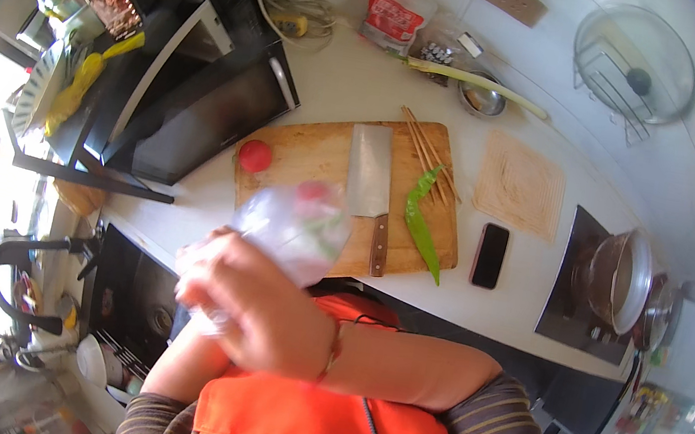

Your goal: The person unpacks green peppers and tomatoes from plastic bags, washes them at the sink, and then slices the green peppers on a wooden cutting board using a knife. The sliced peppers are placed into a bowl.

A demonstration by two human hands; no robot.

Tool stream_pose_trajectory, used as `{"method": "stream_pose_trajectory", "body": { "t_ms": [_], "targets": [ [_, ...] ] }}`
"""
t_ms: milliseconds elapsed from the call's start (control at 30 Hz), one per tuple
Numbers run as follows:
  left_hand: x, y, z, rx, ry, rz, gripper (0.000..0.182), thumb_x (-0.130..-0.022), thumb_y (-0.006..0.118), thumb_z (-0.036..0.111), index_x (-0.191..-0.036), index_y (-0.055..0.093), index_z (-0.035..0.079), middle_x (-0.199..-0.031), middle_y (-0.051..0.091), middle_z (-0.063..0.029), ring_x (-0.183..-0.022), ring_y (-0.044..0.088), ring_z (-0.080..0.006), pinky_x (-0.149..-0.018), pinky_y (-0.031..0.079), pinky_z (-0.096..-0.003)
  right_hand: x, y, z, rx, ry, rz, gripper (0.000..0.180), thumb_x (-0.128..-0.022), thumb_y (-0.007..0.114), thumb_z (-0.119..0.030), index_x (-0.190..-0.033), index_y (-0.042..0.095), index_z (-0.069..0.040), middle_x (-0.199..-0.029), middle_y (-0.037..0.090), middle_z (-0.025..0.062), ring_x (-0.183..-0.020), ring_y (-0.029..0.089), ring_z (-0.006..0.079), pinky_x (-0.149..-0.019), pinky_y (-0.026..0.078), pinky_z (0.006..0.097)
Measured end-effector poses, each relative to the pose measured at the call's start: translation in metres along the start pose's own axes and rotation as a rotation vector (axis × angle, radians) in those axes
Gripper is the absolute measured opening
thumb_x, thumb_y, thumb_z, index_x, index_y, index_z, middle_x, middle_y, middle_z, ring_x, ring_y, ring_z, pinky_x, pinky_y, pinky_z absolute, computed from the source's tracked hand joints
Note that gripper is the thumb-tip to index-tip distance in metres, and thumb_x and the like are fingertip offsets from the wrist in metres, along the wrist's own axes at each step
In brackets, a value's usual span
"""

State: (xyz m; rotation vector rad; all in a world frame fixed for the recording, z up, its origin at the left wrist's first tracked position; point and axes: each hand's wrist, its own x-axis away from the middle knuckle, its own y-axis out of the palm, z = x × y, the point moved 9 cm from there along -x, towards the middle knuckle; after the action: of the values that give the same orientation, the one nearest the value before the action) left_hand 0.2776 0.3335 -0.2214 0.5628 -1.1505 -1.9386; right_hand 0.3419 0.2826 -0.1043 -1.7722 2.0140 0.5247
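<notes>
My right hand (247, 303) is closed around the gathered neck of a clear plastic bag (291, 235), blurred by motion. Something red and something green show through the plastic. Behind the right hand, my left hand is mostly hidden; only its forearm (191, 362) shows plainly, so its grip is unclear. Beyond the bag lies a wooden cutting board (305, 137). A round red fruit or vegetable (255, 156) sits at its left side. A cleaver (369, 173) rests across the middle, handle towards me. To its right are a long green pepper (421, 221) and several wooden chopsticks (423, 141).
A phone (490, 255) and a ridged square mat (521, 184) lie right of the board. Farther right, a pot (614, 280) stands on a black cooktop (567, 304). A leek-like stalk (508, 91) crosses a metal bowl (481, 101). At left are a microwave (221, 117) and sink (131, 286).
</notes>
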Motion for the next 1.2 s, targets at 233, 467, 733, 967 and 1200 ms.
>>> {"method": "stream_pose_trajectory", "body": {
  "t_ms": [233, 467, 733, 967, 1200],
  "targets": [
    [0.136, -0.05, 0.079, -0.265, 0.417, 0.228, 0.055, -0.093, 0.044, 0.047, -0.13, 0.048, 0.006, -0.123, 0.056, -0.0068, -0.118, 0.049, -0.0256, -0.103, 0.035, -0.0426, 0.064, 0.033, 0.012, 0.004, -0.118, -0.514, 0.076, -0.08, 0.07, -0.027, -0.141, 0.034, -0.002, -0.146, 0.025, 0.0288, -0.139, 0.022, 0.0437, -0.111, 0.024, 0.0523],
    [0.196, -0.015, 0.087, -0.884, 0.502, 0.468, 0.036, -0.088, 0.054, 0.036, -0.108, 0.051, 0.006, -0.104, 0.055, -0.0101, -0.096, 0.054, -0.0288, -0.084, 0.042, -0.0398, 0.163, 0.164, 0.061, 0.225, -0.106, -1.016, 0.082, -0.072, 0.074, -0.037, -0.137, 0.037, -0.002, -0.146, 0.022, 0.0291, -0.14, 0.019, 0.0414, -0.112, 0.017, 0.0558],
    [0.251, 0.067, 0.106, -1.858, 0.752, 0.389, 0.022, -0.083, 0.066, 0.023, -0.079, 0.051, 0.007, -0.067, 0.055, -0.0109, -0.065, 0.059, -0.0298, -0.063, 0.048, -0.0389, 0.188, 0.248, 0.016, 0.209, -0.337, -1.206, 0.064, -0.072, 0.073, -0.033, -0.124, 0.047, -0.006, -0.127, 0.037, 0.0196, -0.121, 0.033, 0.0363, -0.1, 0.027, 0.0505],
    [0.372, 0.003, 0.113, -1.752, 0.694, 0.48, 0.051, -0.072, 0.076, 0.029, -0.109, 0.052, 0.005, -0.104, 0.057, -0.0154, -0.098, 0.057, -0.0328, -0.086, 0.043, -0.0427, 0.238, 0.347, -0.05, 0.19, -0.557, -1.281, 0.048, -0.072, 0.072, -0.029, -0.113, 0.056, -0.009, -0.111, 0.05, 0.0113, -0.104, 0.045, 0.0318, -0.089, 0.036, 0.0459],
    [0.607, -0.11, 0.137, -1.961, 0.133, 1.072, 0.1, -0.061, 0.08, 0.039, -0.145, 0.034, 0.013, -0.129, 0.053, -0.0139, -0.112, 0.057, -0.026, -0.095, 0.039, -0.0456, 0.361, 0.453, -0.117, 0.171, -0.88, -1.504, 0.033, -0.072, 0.072, -0.025, -0.102, 0.064, -0.012, -0.094, 0.062, 0.0029, -0.088, 0.058, 0.0273, -0.079, 0.045, 0.0413]
  ]
}}
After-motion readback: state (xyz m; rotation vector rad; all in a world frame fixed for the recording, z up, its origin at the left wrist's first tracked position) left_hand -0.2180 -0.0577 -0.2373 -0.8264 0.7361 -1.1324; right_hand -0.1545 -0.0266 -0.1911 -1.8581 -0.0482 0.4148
